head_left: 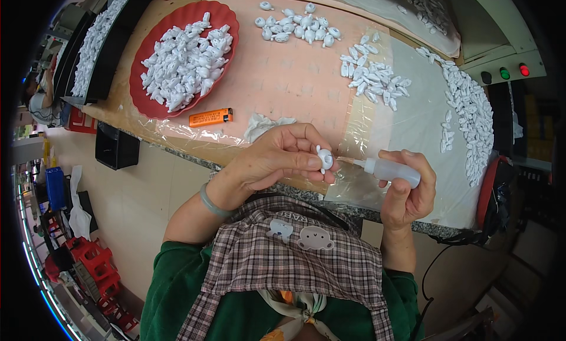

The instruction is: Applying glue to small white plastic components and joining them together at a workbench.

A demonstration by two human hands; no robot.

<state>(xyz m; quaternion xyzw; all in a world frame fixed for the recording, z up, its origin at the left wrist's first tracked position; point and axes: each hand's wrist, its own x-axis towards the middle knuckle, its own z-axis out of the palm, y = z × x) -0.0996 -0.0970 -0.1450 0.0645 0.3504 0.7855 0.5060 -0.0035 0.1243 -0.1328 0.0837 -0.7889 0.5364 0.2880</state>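
Observation:
Between thumb and fingers, my left hand (280, 156) pinches a small white figurine part (325, 157) with little nubs sticking out. My right hand (413, 190) is wrapped round a translucent squeeze bottle (394, 171) tilted on its side. Its thin nozzle points left, with the tip at or very near the figurine part; whether they touch I cannot tell. Both hands are held over the table's front edge. Beyond them lie a cluster of round white parts (299, 25) and a pile of slender white parts (377, 78).
A red scalloped bowl (137, 84) heaped with white pieces stands at the left, near an orange lighter (210, 117) and a crumpled white tissue (266, 126). More small white parts (469, 114) spread at the right. A black tray (97, 76) of pieces borders the far left.

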